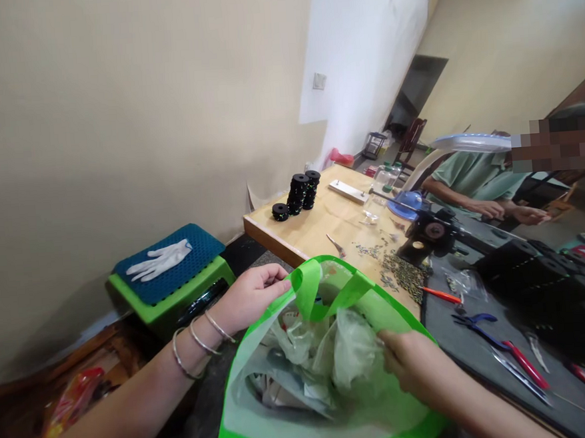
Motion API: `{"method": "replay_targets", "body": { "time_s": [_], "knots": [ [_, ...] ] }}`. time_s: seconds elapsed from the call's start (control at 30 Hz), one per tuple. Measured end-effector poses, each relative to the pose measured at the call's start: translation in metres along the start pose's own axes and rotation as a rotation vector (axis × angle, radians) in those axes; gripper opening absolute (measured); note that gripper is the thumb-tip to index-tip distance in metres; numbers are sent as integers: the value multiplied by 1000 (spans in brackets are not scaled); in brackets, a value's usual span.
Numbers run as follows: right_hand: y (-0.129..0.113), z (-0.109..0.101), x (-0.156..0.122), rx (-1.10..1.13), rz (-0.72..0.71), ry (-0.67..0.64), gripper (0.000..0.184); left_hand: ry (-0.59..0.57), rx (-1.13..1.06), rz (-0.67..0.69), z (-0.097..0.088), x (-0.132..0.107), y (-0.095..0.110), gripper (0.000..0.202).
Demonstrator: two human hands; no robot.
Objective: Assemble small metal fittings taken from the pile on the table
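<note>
A bright green tote bag (247, 389) with a pale lining gapes open in front of me. Its rim is pinched at the upper left by my left hand (260, 291), fingers closed. My right hand (412, 361) reaches inside over the right side, its fingers curled closed at the edge of a crumpled translucent plastic bag (354, 348); the fingertips are partly hidden. More crumpled plastic and pale packets (284, 390) lie in the tote.
Left is a green stool (153, 312) with a blue mat and white glove (160, 260). The wooden table (303, 235) bears black spools (298, 190) and small loose parts (404, 271). Blue-handled pliers (475, 323) and a black machine stand right. A co-worker (485, 182) sits across.
</note>
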State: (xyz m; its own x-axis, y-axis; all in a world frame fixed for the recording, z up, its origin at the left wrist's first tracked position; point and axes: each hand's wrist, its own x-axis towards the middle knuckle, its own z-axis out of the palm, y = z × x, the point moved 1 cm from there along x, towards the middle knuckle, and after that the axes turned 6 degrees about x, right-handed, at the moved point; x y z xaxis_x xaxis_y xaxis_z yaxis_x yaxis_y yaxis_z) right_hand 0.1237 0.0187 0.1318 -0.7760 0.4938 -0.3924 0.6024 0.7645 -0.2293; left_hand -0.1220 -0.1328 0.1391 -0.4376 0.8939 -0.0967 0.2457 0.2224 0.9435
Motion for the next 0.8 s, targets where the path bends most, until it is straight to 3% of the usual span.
{"method": "replay_targets", "body": {
  "time_s": [0.17, 0.33, 0.47, 0.6, 0.7, 0.8],
  "knots": [
    [6, -31, -7, 622, 166, -4, 20, 4, -18, -6, 2, 3, -4, 31],
    [8, -32, -1, 746, 187, 18, 25, -1, 70, 43, 5, -2, 2, 30],
    [6, -31, -4, 494, 126, 2, 23, -32, 185, 84, 4, -12, 14, 26],
    [0, -31, -22, 1, -58, 169, 33, -65, 322, 156, 3, -21, 23, 43],
    [2, -29, -41, -174, -170, 294, 47, -59, 432, 225, 2, -24, 26, 56],
    [6, -21, -56, -362, -445, 406, 56, -134, 501, 333, -2, -28, 29, 57]
  ]
}}
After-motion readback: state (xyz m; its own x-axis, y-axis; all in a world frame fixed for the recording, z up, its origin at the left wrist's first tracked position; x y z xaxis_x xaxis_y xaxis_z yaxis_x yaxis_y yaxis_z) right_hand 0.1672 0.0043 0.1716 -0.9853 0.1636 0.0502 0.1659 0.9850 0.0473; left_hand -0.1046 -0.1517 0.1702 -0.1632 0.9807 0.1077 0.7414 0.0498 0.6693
